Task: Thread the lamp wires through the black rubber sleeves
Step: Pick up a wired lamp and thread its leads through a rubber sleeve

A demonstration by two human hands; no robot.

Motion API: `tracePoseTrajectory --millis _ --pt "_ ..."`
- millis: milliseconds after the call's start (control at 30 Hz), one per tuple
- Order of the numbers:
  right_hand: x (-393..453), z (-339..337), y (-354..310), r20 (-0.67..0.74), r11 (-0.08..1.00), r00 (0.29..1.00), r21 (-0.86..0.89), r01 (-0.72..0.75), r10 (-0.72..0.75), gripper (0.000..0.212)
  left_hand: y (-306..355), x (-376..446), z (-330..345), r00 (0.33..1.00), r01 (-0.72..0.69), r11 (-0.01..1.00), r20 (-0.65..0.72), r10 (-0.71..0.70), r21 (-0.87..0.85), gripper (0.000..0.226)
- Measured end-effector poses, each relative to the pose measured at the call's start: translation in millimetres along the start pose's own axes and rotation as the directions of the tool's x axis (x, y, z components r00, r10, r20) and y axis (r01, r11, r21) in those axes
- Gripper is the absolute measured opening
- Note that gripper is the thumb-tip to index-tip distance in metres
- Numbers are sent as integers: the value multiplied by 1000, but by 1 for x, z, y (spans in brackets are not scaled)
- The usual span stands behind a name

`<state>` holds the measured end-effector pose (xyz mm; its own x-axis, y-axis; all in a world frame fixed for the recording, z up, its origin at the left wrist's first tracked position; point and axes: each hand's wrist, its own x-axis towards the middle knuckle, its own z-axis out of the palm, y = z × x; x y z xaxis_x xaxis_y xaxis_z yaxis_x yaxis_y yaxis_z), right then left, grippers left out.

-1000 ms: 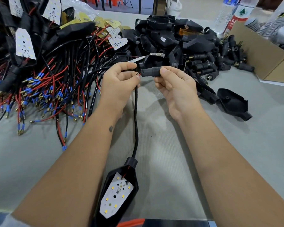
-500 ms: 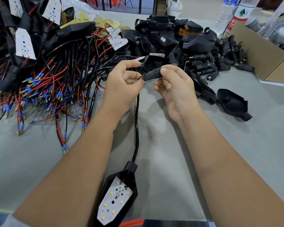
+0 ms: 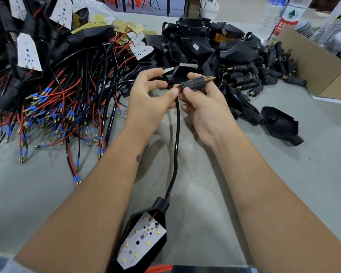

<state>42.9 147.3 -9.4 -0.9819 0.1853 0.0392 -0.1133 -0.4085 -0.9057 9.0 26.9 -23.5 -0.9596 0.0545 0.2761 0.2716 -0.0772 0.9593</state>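
we're gripping the black rubber sleeve [image 3: 194,83] w/ our right hand [image 3: 206,107], thumb and fingers curled round it above the grey table [image 3: 283,184], brass tip poking out its far end. our left hand [image 3: 152,95] pinches the black lamp wire [image 3: 176,134] right at the sleeve's near end. wire runs down to the led lamp housing [image 3: 144,239] lying near us. loose red/black wires [image 3: 53,107] piled at left, black housings [image 3: 205,46] heaped behind.
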Motion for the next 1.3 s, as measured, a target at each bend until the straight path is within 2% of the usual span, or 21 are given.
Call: tracePoseTrajectory --millis 100,167,267,400,533,700,1033,1300 --pt "2 0 1 -61 1000 998 0 31 -31 19 1 0 0 997 78 992 20 -77 -99 34" --pt "3 -1 3 -78 999 996 -21 38 -40 14 1 0 1 992 123 987 44 -119 -99 25" --pt "4 -3 5 -91 999 995 -38 27 -31 19 2 0 2 996 77 997 42 -77 19 13" --pt "5 -5 6 -103 997 994 -69 30 -37 33 1 -2 3 998 29 992 50 -35 125 15" --pt "6 -7 5 -145 995 987 -82 59 -71 32 -1 -4 4 995 -29 950 104 -4 310 12" --pt "7 -7 4 -145 992 984 -82 94 -105 26 0 -3 3 976 -56 922 214 -30 382 12" --pt "18 8 -7 -180 994 978 -38 100 -105 31 2 2 1 981 12 967 185 -60 253 15" --pt "28 11 -11 -233 991 964 -62 116 -127 34 6 1 2 978 37 952 186 -97 304 22"
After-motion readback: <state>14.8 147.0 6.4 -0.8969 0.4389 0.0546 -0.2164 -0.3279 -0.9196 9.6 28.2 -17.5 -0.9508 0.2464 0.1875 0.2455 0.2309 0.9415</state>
